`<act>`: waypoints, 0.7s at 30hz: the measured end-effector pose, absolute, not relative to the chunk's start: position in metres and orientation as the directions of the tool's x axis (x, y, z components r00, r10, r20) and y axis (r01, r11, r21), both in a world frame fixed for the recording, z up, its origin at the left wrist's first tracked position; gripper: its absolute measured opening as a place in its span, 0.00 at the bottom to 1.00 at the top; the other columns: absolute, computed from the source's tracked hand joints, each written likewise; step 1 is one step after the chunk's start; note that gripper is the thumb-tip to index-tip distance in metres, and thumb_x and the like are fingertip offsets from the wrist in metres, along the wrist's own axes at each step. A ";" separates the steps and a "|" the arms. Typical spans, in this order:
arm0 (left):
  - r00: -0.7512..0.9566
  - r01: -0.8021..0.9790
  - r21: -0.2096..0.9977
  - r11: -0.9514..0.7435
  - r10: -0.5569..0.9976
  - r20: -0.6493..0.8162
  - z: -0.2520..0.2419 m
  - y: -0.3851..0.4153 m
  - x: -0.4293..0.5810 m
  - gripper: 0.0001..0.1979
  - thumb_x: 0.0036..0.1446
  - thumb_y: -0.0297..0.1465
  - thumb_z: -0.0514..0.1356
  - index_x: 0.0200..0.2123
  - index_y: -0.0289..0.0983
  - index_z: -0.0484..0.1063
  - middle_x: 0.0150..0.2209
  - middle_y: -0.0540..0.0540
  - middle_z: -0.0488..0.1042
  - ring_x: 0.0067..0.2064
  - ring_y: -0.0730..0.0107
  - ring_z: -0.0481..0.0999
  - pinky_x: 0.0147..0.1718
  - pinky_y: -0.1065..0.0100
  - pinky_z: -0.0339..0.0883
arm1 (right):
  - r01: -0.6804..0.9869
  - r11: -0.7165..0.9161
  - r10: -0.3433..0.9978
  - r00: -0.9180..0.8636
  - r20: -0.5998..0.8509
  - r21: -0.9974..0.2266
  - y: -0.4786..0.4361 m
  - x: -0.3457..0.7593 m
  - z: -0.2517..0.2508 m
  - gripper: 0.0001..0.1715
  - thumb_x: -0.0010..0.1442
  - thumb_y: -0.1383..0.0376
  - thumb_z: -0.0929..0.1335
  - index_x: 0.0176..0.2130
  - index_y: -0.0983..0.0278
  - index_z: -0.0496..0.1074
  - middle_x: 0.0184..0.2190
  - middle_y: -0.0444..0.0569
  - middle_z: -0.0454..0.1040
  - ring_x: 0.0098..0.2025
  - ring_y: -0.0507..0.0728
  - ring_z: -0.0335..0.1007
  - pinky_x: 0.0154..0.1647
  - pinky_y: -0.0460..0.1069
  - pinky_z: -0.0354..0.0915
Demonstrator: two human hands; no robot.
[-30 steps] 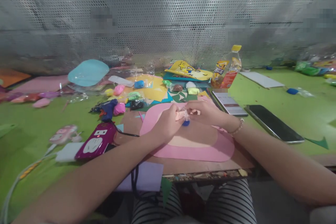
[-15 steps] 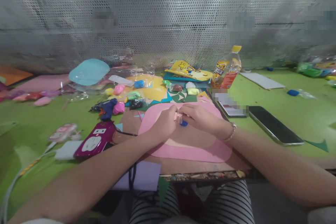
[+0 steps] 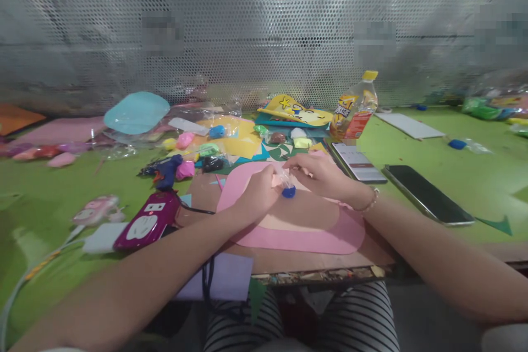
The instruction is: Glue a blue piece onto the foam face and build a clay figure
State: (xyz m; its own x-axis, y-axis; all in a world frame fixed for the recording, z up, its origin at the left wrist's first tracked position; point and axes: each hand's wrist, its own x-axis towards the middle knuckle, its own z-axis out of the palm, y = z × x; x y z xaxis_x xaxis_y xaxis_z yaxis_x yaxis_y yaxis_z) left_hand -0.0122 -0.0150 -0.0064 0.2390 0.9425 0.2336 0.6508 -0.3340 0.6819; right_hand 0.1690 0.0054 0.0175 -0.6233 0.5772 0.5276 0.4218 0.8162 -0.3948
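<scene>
Over a pink rounded sheet with a paler centre, my left hand is closed on a small clear plastic bag. A lump of blue modelling clay shows at the bag's lower end. My right hand is just to the right, its fingers bent and their tips at the bag's upper edge, seemingly pinching the plastic. Whatever else lies inside the left fist is hidden. Beneath the pink sheet is a brown board.
On the left are a purple power bank, a blue glue gun and bagged clay lumps. A drink bottle, a lit phone and a dark phone are on the right. A perforated metal panel stands behind.
My right hand has lifted and moved slightly right, away from my left fist. More of the clear bag and the blue clay now shows between the hands.
</scene>
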 end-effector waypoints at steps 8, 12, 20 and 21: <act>0.259 0.692 0.636 -0.341 0.940 0.222 -0.011 -0.013 -0.012 0.05 0.52 0.32 0.56 0.28 0.38 0.61 0.29 0.47 0.72 0.32 0.65 0.70 0.27 0.69 0.56 | 0.365 0.612 0.745 -0.564 0.356 -0.702 -0.003 0.168 0.029 0.11 0.51 0.74 0.56 0.26 0.64 0.64 0.24 0.45 0.66 0.28 0.52 0.60 0.30 0.48 0.58; 0.275 0.698 0.620 -0.358 0.934 0.229 -0.014 -0.013 -0.013 0.05 0.52 0.33 0.55 0.29 0.38 0.61 0.29 0.46 0.72 0.32 0.64 0.71 0.26 0.69 0.55 | 0.459 0.655 0.740 -0.550 0.387 -0.600 -0.005 0.163 0.025 0.07 0.56 0.68 0.60 0.30 0.64 0.66 0.24 0.44 0.65 0.27 0.51 0.59 0.28 0.46 0.55; 0.288 0.711 0.602 -0.364 0.931 0.223 -0.014 -0.012 -0.013 0.02 0.51 0.29 0.55 0.31 0.38 0.62 0.29 0.46 0.73 0.32 0.63 0.72 0.26 0.69 0.56 | 0.537 0.718 0.694 -0.603 0.394 -0.443 -0.005 0.160 0.019 0.09 0.56 0.68 0.65 0.38 0.65 0.73 0.23 0.43 0.67 0.24 0.48 0.56 0.25 0.45 0.52; 0.296 0.717 0.591 -0.369 0.929 0.221 -0.014 -0.012 -0.013 0.02 0.52 0.28 0.54 0.31 0.37 0.63 0.29 0.45 0.73 0.32 0.63 0.72 0.26 0.69 0.56 | 0.538 0.714 0.696 -0.615 0.370 -0.449 -0.005 0.159 0.018 0.09 0.55 0.69 0.65 0.38 0.65 0.73 0.24 0.43 0.68 0.24 0.48 0.57 0.25 0.44 0.52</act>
State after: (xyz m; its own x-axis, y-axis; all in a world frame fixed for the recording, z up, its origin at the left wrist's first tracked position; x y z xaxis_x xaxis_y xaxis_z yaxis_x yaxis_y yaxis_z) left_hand -0.0134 -0.0121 -0.0142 0.2964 0.9291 0.2211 0.7175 -0.3694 0.5906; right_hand 0.1594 -0.0046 0.0184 -0.6151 0.6963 0.3699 0.5377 0.7136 -0.4491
